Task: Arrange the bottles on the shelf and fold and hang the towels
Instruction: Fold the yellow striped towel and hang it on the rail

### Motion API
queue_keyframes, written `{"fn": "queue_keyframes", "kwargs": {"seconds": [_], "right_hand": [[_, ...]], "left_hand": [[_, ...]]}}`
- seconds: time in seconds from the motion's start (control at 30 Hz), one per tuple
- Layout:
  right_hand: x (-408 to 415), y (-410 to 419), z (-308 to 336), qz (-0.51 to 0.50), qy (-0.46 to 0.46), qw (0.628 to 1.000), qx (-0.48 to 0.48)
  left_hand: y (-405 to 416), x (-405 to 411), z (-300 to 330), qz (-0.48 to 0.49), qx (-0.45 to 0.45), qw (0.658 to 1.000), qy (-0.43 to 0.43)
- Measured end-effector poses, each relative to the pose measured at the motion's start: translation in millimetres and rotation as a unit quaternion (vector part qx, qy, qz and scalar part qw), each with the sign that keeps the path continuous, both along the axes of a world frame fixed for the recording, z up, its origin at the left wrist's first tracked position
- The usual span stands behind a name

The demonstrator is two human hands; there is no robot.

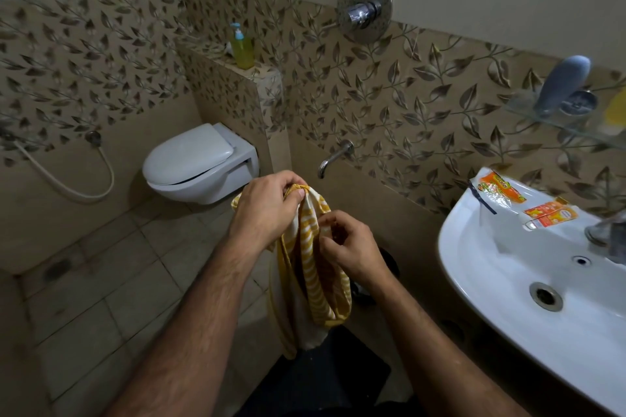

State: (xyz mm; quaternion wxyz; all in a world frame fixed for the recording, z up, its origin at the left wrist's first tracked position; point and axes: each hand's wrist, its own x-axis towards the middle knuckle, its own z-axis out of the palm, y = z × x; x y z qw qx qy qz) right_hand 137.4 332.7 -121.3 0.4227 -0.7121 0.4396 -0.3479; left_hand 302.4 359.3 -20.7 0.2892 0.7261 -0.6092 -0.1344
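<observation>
Towel point(315, 267), yellow-and-white striped, is hanging at centre frame between our hands. Our left hand point(264, 210) is gripping its bunched top; our right hand point(349, 247) is pinching an edge just beside it. We are judging it best to find two corners and pull the cloth flat before folding. At right, sachets point(501, 191) are lying on the sink point(474, 281); their print is unreadable.

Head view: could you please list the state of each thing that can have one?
Towel: unfolded, hanging bunched from both hands.
Left hand: grip on towel's top edge.
Right hand: pinching the towel lower down.
Toilet lid: closed.
Soap bottle: upright on ledge.
Grey bottle: leaning on glass shelf.
</observation>
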Motion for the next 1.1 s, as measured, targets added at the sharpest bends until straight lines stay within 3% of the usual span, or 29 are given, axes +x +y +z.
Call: {"fn": "queue_keyframes", "kwargs": {"seconds": [0.13, 0.4, 0.6, 0.8, 0.93, 1.1], "right_hand": [[2.4, 6.1, 0.3, -0.036, -0.028, 0.999, -0.006], [0.0, 3.4, -2.6, 0.001, -0.003, 1.0, -0.029], [0.0, 4.5, 3.3, 0.034, -0.045, 0.998, 0.001], [-0.5, 4.5, 3.3, 0.032, -0.002, 0.999, 0.027], [-10.0, 1.1, -5.7, 0.03, 0.15, 0.987, -0.052], [-31.7, 0.3, -1.8, 0.004, 0.149, 0.987, -0.053]], "left_hand": [[-1.4, -1.7, 0.2, 0.002, -0.004, 1.0, 0.001], [-2.3, -8.3, 0.0, -0.011, -0.003, 1.0, -0.01], [-3.4, -12.7, -1.4, -0.021, 0.001, 1.0, -0.007], [-3.1, -11.6, -1.3, -0.024, 0.004, 1.0, -0.007], [-1.9, -1.5, 1.5, -0.002, -0.013, 1.0, -0.007], [-3.0, 16.1, -3.0, 0.029, 0.004, 0.999, -0.019]]}}
